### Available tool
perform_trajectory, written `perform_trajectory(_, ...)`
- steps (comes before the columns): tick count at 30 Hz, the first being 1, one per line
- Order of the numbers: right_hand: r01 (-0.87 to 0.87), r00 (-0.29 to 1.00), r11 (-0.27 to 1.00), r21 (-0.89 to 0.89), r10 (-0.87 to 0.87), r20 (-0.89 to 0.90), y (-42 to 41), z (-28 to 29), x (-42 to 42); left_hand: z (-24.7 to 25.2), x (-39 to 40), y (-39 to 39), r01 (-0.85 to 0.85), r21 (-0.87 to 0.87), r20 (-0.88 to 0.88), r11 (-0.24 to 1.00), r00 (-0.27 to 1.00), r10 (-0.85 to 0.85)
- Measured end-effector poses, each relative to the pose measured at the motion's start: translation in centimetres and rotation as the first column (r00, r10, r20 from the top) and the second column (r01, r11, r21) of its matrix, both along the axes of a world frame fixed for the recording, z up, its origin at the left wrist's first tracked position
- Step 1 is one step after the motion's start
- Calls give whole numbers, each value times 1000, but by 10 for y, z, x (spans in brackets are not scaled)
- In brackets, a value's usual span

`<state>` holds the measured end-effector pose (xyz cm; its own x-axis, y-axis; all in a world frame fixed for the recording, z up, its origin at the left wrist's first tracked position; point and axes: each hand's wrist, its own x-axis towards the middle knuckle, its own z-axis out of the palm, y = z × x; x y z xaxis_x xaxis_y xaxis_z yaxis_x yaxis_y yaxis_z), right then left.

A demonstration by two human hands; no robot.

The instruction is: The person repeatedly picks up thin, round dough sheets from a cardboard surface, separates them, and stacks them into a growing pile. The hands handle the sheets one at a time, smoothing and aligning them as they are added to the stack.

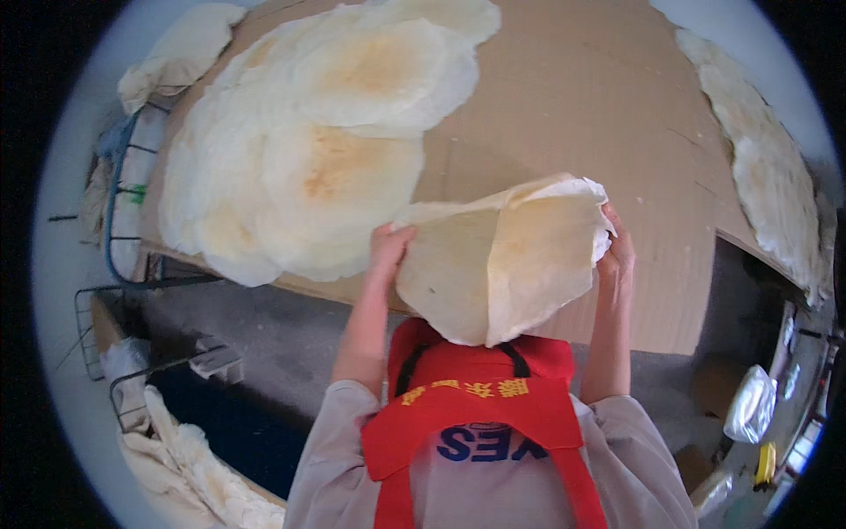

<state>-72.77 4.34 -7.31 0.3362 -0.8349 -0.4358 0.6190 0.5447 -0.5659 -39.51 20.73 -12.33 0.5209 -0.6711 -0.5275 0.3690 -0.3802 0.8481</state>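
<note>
A large thin cream-coloured sheet, seemingly flatbread (542, 258), hangs between my two hands over the near edge of the board-topped table, with a crease down its middle. My left hand (391, 246) grips its upper left edge. My right hand (616, 246) holds the ragged right edge, where the rim is folded over and whiter. To the left on the table lies a wide pile of overlapping round flatbread sheets (284, 159), pale with browned patches in their middles. The pile's near edge lies close to my left hand.
The brown table (562, 106) ends just before me, with a corner cut out at right. More sheets (767, 165) lie along the far right edge. A blue metal frame (115, 198) stands left. Cream cloth (192, 53) lies at upper left, and plastic-wrapped things (750, 403) sit lower right.
</note>
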Motion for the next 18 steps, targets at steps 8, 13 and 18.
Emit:
perform_trajectory(8, -16, 992, 1000, -22, 19, 121, 4, 38, -14, 17, 8, -18, 183, 48, 60, 982, 981, -186)
perform_trajectory(13, -134, 991, 989, -65, 135, 6, 3, 15, 40, 69, -28, -36, 124, 274, 878, 954, 373, -301)
perform_trajectory(18, -134, 959, 986, 97, 104, 262, 17, 21, 49, 49, -90, -40, 541, 218, 955, 812, 53, -292)
